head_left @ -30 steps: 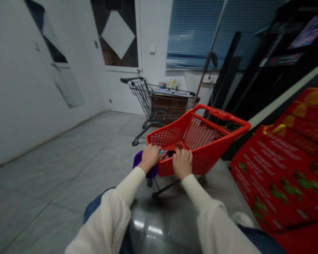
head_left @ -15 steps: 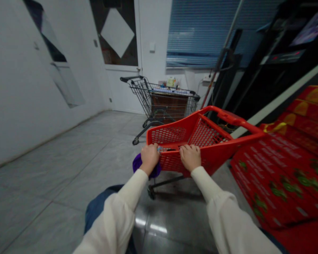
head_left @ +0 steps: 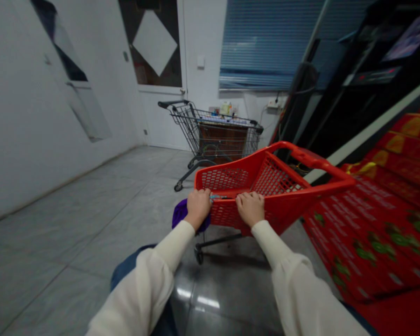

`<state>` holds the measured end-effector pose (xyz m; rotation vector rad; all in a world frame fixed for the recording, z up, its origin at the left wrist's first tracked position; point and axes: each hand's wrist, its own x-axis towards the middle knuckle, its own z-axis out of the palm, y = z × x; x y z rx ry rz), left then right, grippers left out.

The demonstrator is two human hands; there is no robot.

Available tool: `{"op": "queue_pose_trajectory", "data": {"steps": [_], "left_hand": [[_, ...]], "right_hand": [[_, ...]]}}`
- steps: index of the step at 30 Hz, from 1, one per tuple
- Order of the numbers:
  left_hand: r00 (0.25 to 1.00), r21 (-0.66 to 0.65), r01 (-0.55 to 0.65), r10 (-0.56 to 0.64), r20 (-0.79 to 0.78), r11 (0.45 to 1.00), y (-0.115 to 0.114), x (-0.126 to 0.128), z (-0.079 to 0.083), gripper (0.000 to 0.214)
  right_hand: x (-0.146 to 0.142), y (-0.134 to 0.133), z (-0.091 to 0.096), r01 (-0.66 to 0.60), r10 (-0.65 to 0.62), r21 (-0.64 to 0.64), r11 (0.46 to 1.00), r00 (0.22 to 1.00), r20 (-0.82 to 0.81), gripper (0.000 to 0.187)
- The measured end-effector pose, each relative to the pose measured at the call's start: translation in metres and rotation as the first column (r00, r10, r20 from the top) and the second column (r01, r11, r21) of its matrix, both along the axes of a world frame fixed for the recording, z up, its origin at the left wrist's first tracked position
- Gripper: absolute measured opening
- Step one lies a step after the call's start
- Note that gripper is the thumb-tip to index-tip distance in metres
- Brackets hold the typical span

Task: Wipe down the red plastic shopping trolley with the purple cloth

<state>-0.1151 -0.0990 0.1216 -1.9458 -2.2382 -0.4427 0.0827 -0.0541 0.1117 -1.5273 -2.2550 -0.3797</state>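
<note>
Hands [head_left: 199, 207] [head_left: 251, 208], two, on one red cart [head_left: 231, 179].

Your red shopping cart [head_left: 266, 186] is perforated matt plastic; the far trolley [head_left: 213, 133] bare metal wire; floor tiles [head_left: 91, 205] glossy.

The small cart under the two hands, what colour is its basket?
The basket is red, with a perforated mesh; the head view shows it.

No legible text anywhere, white lettering on the stacked red cartons [head_left: 371, 219] too blurred to read, screen [head_left: 411, 39] at upper right a glow only, pale strip on the near rim of the red plastic trolley [head_left: 231, 179] too small, goods in the wire trolley [head_left: 213, 135] indistinct.
</note>
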Motion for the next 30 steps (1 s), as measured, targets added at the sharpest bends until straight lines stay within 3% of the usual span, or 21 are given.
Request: {"op": "queue_pose_trajectory", "data": {"steps": [5, 7, 10, 15, 17, 20, 24, 27, 30], "left_hand": [[1.0, 0.082, -0.009, 0.007, 0.028, 0.997, 0.008, 0.056, 0.005, 0.034], [0.999, 0.087, 0.032, -0.034, 0.023, 0.996, 0.011, 0.062, 0.006, 0.035], [0.999, 0.057, 0.054, -0.055, 0.003, 0.997, 0.011, 0.043, 0.005, 0.036], [1.0, -0.041, -0.027, 0.026, -0.012, 0.999, 0.012, -0.005, 0.003, 0.034], [0.998, -0.052, -0.065, 0.065, -0.001, 0.997, 0.015, -0.005, 0.005, 0.034], [0.994, -0.011, -0.103, 0.103, 0.03, 0.995, 0.02, 0.018, 0.01, 0.036], [1.0, 0.043, -0.019, 0.018, 0.018, 0.999, 0.024, 0.041, 0.014, 0.039], [0.999, 0.013, 0.028, -0.028, -0.018, 1.0, 0.026, 0.023, 0.014, 0.038], [0.999, -0.022, -0.013, 0.012, -0.036, 1.0, 0.028, -0.008, 0.013, 0.037]], "right_hand": [[-0.01, -0.005, 0.003, 0.023, -0.023, 0.001, 1.0, 1.0, 0.015, 0.039], [-0.005, -0.005, 0.008, -0.017, 0.017, -0.006, 1.0, 0.998, 0.055, 0.038], [0.013, -0.001, 0.017, -0.077, 0.076, 0.008, 0.997, 0.992, 0.104, 0.036], [0.038, 0.008, 0.02, 0.043, -0.047, 0.059, 0.997, 0.995, 0.084, 0.038], [0.035, 0.008, 0.017, 0.039, -0.041, 0.041, 0.998, 0.997, 0.067, 0.037], [0.019, 0.006, 0.016, 0.021, -0.022, 0.022, 1.0, 0.999, 0.04, 0.037], [0.004, 0.002, 0.018, -0.017, 0.016, 0.024, 1.0, 0.999, 0.039, 0.036], [0.009, -0.001, 0.02, -0.032, 0.029, 0.061, 0.998, 0.999, 0.045, 0.035], [0.018, -0.003, 0.021, 0.037, -0.039, 0.127, 0.991, 0.999, 0.015, 0.038]]}}
